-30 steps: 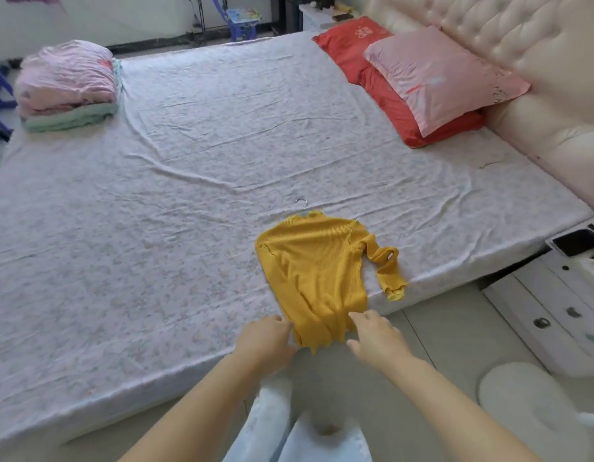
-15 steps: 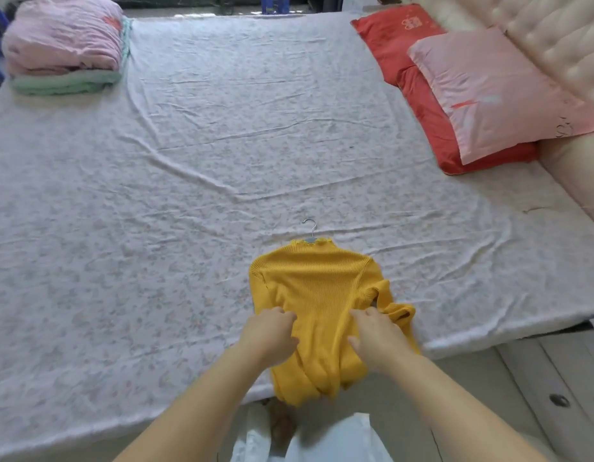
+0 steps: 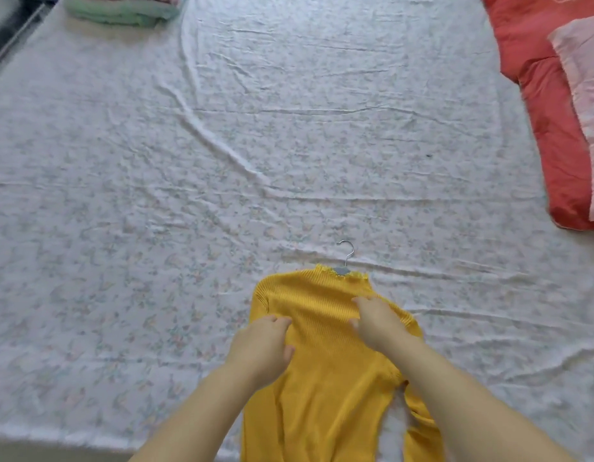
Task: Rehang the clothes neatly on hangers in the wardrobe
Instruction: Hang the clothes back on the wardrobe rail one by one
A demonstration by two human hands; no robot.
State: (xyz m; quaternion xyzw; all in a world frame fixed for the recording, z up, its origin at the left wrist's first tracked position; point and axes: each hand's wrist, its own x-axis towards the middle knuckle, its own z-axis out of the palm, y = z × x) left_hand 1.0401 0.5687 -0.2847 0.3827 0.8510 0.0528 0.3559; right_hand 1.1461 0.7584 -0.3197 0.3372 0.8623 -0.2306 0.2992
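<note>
Both left hand (image 3: 260, 348) and right hand (image 3: 379, 323) rest on the sweater (image 3: 322, 385)

Bare forearms (image 3: 195, 408) and hands (image 3: 260, 348) (image 3: 380, 325)

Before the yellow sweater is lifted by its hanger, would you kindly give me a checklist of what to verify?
1. Hanger hook pokes clear of the collar: ok.
2. Sweater body lies smooth on the bed sheet: ok.
3. Hanger arms seated in both shoulders: cannot tell, hidden under the knit.
4. Sleeve on the right side straightened: cannot tell, partly out of sight.
5. A hand on the hook: not ok; left hand and right hand both rest on the sweater.
</note>
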